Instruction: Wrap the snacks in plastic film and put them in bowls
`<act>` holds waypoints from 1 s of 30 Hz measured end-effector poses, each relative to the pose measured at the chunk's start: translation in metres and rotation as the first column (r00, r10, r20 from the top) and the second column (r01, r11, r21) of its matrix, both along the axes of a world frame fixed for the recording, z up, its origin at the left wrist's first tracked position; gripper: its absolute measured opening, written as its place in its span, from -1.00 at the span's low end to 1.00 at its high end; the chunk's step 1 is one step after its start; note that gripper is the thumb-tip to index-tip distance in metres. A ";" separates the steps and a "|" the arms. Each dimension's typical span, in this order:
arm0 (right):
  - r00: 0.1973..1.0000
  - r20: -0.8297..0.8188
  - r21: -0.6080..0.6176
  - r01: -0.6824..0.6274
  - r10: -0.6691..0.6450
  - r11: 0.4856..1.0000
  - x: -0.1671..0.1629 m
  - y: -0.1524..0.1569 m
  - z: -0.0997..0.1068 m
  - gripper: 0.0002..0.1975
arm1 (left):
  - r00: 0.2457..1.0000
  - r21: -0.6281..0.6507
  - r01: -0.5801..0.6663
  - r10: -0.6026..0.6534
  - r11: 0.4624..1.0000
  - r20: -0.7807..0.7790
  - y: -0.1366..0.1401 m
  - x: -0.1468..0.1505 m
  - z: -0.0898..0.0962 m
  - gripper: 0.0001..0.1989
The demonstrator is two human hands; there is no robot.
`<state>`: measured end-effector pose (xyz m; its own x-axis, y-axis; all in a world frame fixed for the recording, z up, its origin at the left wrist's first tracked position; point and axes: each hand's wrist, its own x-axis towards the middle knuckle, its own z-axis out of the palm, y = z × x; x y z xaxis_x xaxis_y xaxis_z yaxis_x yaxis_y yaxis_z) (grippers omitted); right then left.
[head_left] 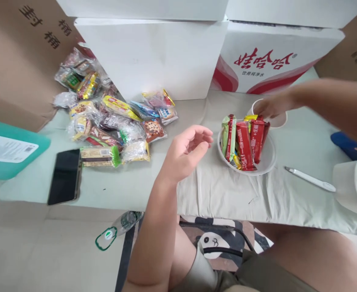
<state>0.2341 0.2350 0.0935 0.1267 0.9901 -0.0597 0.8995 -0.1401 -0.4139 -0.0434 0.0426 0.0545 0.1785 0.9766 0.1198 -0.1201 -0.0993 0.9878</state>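
My left hand (188, 152) hovers over the middle of the table, loosely curved and holding nothing, its thumb apart from the fingers. To its right stands a translucent plastic bowl (265, 162) filled with upright wrapped snack bars, several of them red (245, 148) and some green (227, 138). Behind that bowl, my right hand (268, 107) dips down into a white tub (281, 120). Its fingertips are hidden by the tub and packets, and the hand is blurred, so its grip does not show.
Wrapped snacks (117, 121) lie heaped at the left, next to a black phone (64, 176) and a teal container (14, 150). A white box cutter (310, 179) and stacked white tubs (351, 186) are at the right. Cardboard boxes (154, 56) line the back.
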 end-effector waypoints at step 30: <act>0.305 -0.942 0.106 -0.127 0.141 0.986 -0.129 -0.242 -0.026 -0.61 | 0.960 -0.054 0.069 -0.051 0.996 0.276 -0.016 -0.014 0.005 -0.32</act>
<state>0.1050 -0.0070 0.0674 -0.1435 0.9891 -0.0335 -0.0983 -0.0479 -0.9940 -0.0573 0.0269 0.0591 0.2056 0.9723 0.1113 -0.3912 -0.0226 0.9200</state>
